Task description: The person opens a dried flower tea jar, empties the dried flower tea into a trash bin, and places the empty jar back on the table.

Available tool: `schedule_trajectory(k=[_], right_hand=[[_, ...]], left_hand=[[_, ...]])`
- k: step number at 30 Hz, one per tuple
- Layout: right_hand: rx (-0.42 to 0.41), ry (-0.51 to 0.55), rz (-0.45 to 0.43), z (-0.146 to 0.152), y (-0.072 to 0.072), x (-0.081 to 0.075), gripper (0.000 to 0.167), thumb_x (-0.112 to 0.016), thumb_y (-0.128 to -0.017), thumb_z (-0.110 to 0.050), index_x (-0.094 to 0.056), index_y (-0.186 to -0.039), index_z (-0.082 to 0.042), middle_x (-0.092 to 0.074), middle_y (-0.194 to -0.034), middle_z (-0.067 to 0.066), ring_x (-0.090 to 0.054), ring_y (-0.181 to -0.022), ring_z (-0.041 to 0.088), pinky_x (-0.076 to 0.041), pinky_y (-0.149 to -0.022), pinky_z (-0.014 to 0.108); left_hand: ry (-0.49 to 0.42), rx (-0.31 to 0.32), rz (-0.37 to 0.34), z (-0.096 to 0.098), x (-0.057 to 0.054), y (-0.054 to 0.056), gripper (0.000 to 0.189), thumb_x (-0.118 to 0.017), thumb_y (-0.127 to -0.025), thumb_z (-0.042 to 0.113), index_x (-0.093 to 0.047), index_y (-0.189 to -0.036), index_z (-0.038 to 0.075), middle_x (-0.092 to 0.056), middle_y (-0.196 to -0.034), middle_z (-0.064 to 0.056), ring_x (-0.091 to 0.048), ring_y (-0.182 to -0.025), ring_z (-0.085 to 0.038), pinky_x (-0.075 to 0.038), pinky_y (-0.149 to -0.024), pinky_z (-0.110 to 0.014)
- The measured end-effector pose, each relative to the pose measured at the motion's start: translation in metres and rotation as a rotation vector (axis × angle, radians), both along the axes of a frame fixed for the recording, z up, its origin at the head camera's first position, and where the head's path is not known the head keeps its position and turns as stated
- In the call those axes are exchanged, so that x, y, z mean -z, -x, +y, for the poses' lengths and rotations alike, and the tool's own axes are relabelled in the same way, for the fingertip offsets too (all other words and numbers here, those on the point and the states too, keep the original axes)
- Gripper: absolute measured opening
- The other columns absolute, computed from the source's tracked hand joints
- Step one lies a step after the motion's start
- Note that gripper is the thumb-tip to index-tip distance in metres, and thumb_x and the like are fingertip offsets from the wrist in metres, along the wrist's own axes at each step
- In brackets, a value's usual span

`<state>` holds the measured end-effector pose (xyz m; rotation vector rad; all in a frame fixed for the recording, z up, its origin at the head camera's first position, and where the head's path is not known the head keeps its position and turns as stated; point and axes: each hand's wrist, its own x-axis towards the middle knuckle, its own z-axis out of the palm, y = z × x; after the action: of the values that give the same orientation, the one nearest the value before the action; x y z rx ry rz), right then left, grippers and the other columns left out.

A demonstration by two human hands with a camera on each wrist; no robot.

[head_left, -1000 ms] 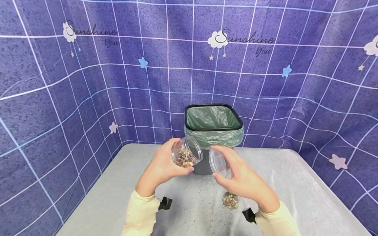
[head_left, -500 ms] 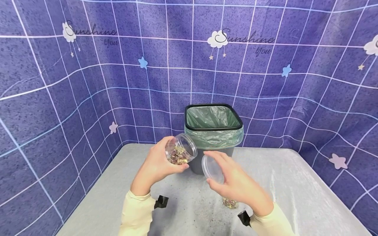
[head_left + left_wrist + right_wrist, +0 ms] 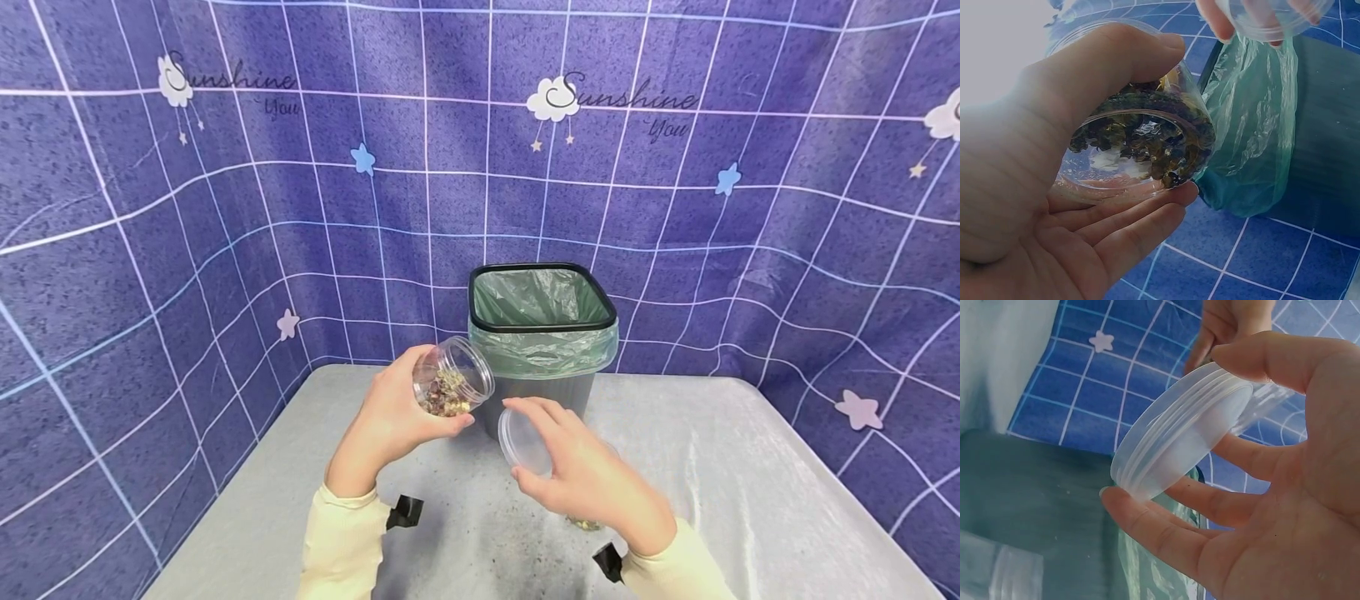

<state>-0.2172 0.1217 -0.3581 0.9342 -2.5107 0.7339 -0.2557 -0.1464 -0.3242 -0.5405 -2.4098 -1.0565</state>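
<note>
My left hand (image 3: 390, 421) grips a clear plastic jar (image 3: 454, 377), tilted with its mouth toward the right. Dried flower pieces (image 3: 444, 396), yellowish and dark red, lie in its lower side. In the left wrist view, the thumb crosses the jar and the fingers lie beneath it. My right hand (image 3: 581, 467) pinches a round translucent screw lid (image 3: 523, 442) by its edge, a little right of and below the jar mouth. The right wrist view shows the lid's (image 3: 1185, 434) threaded rim between thumb and fingers. Lid and jar are apart.
A grey trash bin (image 3: 577, 393) with a black rim and green liner bag (image 3: 547, 354) stands behind the hands. Partly hidden below my right hand are more dried flowers (image 3: 585, 524); a clear container (image 3: 1010, 569) shows in the right wrist view. Dark crumbs dot the grey tabletop (image 3: 697, 467).
Both hands have drifted left; the right hand with the lid also came down. The lid now covers less of the bin, while the right hand hides most of the dried flowers on the table.
</note>
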Motion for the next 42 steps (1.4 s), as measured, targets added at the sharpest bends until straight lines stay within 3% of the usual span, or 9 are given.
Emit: schedule_trajectory(k=[9, 25, 42], right_hand=[[0.013, -0.024, -0.070, -0.009, 0.001, 0.009, 0.076, -0.079, -0.086, -0.032, -0.045, -0.154, -0.027, -0.052, -0.146, -0.006, -0.052, -0.132, 0.020, -0.049, -0.107, 0.044], [-0.007, -0.048, -0.095, -0.019, 0.010, 0.025, 0.074, -0.078, -0.085, -0.027, -0.047, -0.152, -0.019, -0.055, -0.143, 0.003, -0.056, -0.128, 0.030, -0.049, -0.105, 0.049], [0.016, -0.117, -0.120, -0.029, 0.012, 0.039, 0.070, -0.076, -0.088, -0.028, -0.048, -0.151, -0.019, -0.056, -0.141, 0.006, -0.057, -0.122, 0.033, -0.050, -0.102, 0.049]], left_hand=[[0.012, -0.014, 0.020, -0.003, 0.000, 0.001, 0.090, -0.098, -0.058, 0.038, -0.059, -0.135, 0.012, -0.071, -0.118, -0.003, -0.067, -0.107, -0.022, -0.053, -0.094, -0.045], [0.012, -0.036, 0.021, -0.006, -0.001, -0.001, 0.090, -0.098, -0.058, 0.038, -0.059, -0.134, 0.012, -0.071, -0.117, -0.003, -0.067, -0.106, -0.023, -0.053, -0.092, -0.045], [0.028, -0.060, -0.006, -0.009, -0.004, -0.002, 0.092, -0.097, -0.060, 0.041, -0.056, -0.137, 0.011, -0.070, -0.120, -0.005, -0.067, -0.107, -0.025, -0.054, -0.091, -0.045]])
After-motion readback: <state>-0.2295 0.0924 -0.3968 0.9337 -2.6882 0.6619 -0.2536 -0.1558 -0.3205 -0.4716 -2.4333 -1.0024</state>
